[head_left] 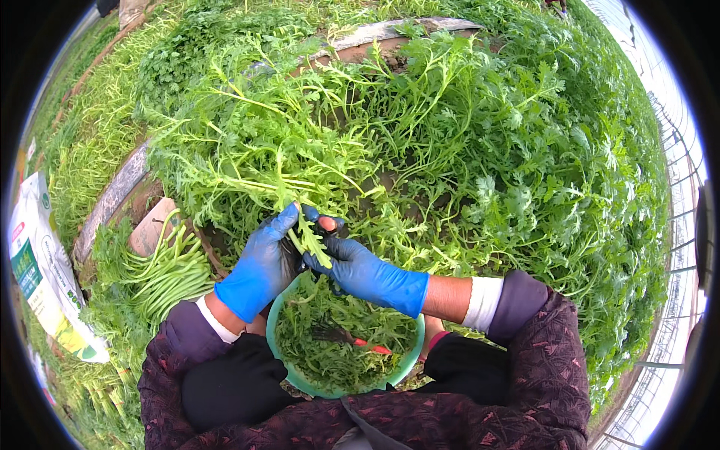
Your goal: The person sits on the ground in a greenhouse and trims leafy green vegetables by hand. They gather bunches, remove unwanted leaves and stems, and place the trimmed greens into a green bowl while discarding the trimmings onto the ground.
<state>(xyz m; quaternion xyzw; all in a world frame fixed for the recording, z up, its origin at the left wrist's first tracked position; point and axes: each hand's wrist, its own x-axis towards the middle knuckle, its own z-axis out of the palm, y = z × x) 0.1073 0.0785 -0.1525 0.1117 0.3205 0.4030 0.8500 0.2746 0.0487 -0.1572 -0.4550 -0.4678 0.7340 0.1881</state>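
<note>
Both hands wear blue gloves darkened with dirt at the fingers. My left hand (263,256) grips a leafy green stem (308,239), which looks like crown daisy, and several longer stalks spread ahead of its fingertips. Close against it from the right, my right hand (357,264) has its fingers curled at the same stem; a bare fingertip shows through the glove. Their exact contact is partly hidden by the leaf. Below the hands, between the knees, a teal tub (419,343) holds loose leaves (337,360) and a red-handled tool (371,346) with a dark, partly buried end.
Trimmed green stems (171,275) lie bunched at the left beside a brown flat piece (152,228). A printed white plastic sack (48,270) lies farther left. Dense leafy plants (534,169) grow ahead and right, with a greenhouse frame (683,214) along the right edge.
</note>
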